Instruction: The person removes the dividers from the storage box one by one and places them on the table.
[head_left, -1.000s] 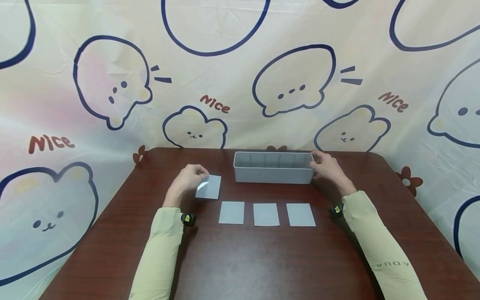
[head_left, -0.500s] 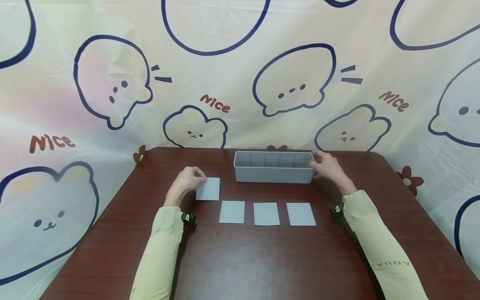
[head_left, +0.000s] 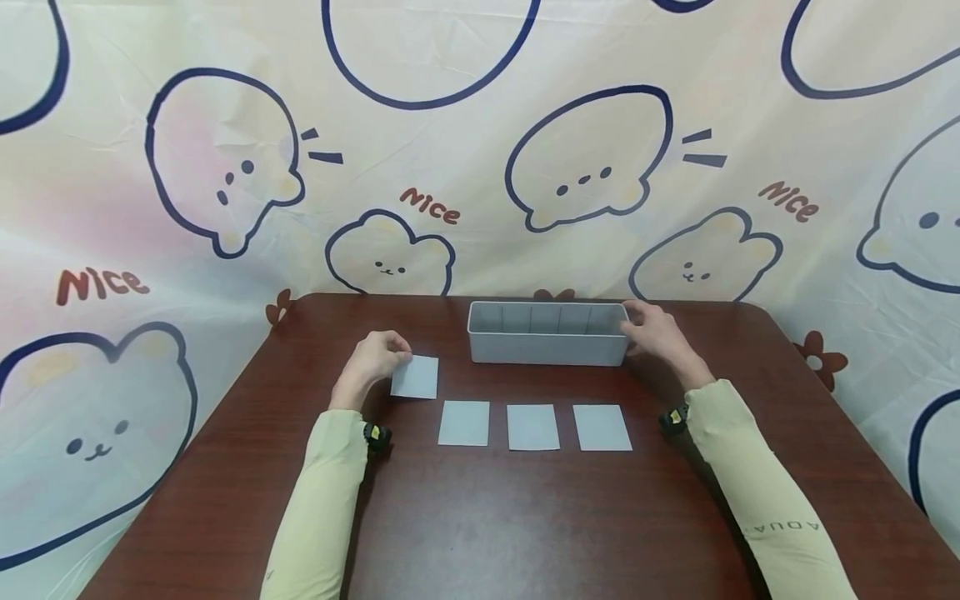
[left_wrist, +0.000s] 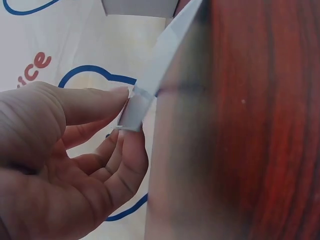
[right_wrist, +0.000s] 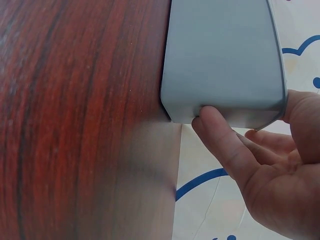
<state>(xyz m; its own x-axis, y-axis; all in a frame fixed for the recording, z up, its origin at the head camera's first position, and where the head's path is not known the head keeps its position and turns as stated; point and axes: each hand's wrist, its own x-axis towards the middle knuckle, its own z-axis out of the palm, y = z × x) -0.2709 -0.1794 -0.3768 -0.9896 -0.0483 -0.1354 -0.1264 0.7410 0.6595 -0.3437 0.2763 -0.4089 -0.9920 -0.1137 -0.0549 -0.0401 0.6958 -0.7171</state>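
Observation:
My left hand [head_left: 375, 360] pinches the corner of a thin, pale square card [head_left: 416, 378] between thumb and fingers. In the left wrist view that card [left_wrist: 162, 62] stands at a slant beside the table surface, its pinched corner looking glossy. Three similar cards, the left one [head_left: 463, 423], the middle one [head_left: 533, 427] and the right one [head_left: 602, 427], lie in a row in front of a long grey box [head_left: 546, 349]. At the box's right end my right hand [head_left: 660, 337] grips it, one finger [right_wrist: 212, 117] against the end wall and the thumb at the rim.
The grey box is open on top, with vertical lines along its inner back wall; its floor is hidden. All of this is on a dark brown wooden table [head_left: 517, 517]. A cream cloth [head_left: 480, 158] with cartoon prints hangs behind and at both sides.
The card in my left hand has come down and slightly left, and the bright glare on it is gone. My right hand, the box and the row of cards have stayed put.

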